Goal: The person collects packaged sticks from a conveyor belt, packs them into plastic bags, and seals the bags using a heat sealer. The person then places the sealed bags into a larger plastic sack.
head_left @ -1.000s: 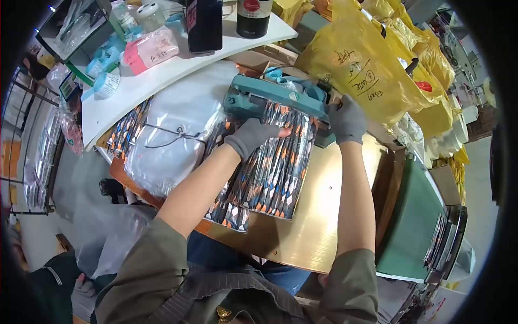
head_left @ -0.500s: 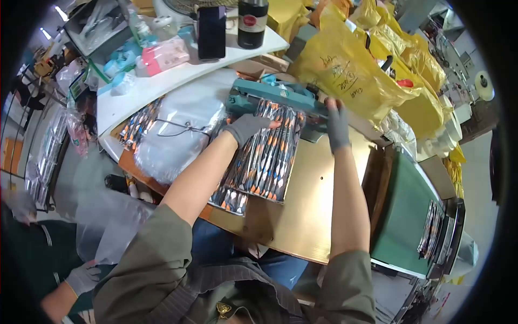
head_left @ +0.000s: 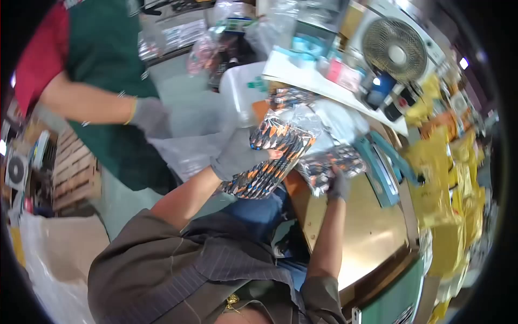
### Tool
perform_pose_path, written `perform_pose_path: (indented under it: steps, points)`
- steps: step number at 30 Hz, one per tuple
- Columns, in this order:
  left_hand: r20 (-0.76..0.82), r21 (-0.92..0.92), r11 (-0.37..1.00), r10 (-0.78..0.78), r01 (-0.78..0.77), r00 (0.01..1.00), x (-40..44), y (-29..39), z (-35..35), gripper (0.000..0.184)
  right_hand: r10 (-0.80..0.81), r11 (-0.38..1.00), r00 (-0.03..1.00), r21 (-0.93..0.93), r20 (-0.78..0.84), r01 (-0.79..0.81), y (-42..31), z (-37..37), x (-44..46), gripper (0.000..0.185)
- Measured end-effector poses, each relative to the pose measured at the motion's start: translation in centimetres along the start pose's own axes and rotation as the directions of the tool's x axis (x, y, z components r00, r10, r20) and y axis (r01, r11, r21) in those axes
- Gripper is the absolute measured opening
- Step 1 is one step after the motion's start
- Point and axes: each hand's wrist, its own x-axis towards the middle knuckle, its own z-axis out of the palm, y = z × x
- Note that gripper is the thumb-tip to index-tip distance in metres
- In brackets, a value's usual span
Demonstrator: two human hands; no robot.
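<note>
Your left hand (head_left: 237,159) clasps one packet (head_left: 272,171); your right hand (head_left: 339,187) grips another packet (head_left: 324,163), teal machine (head_left: 382,175) at its two o'clock.

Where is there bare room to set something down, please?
Bare: the golden plate, between the right forearm, teal device and brown edging. Crowded: the white table, with pink packet and dark bottle, and around the right hand, touching a patterned pack.
</note>
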Motion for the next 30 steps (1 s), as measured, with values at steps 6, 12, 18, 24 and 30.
perform_pose_path:
  steps: [6,12,18,24,30]
  points:
    - [-0.106,-0.107,0.990,-0.105,0.094,0.989,-1.5,-4.5,-2.5,0.035,-0.032,0.976,0.880,-0.175,0.474,0.130,-2.2,3.7,-15.0,0.065]
    - [0.080,-0.241,0.970,0.054,-0.033,0.995,-1.7,-7.1,-6.7,0.041,0.000,0.958,0.817,-0.235,0.577,0.166,1.6,11.4,-15.7,0.073]
    - [0.070,0.837,0.547,-0.109,0.001,0.992,-5.3,-10.4,-20.8,0.039,-0.160,0.845,0.665,-0.247,0.730,0.474,-4.7,30.5,-17.0,0.047]
    - [0.048,0.917,0.398,-0.159,0.020,0.986,-9.0,-8.0,-13.9,0.024,-0.147,0.472,0.186,-0.096,0.972,0.876,8.2,34.8,-9.5,0.050]
    - [0.066,0.905,0.420,0.024,-0.070,0.998,-8.9,-7.6,-12.0,0.020,0.602,-0.241,0.334,-0.234,0.725,0.942,11.9,37.9,-14.2,0.048]
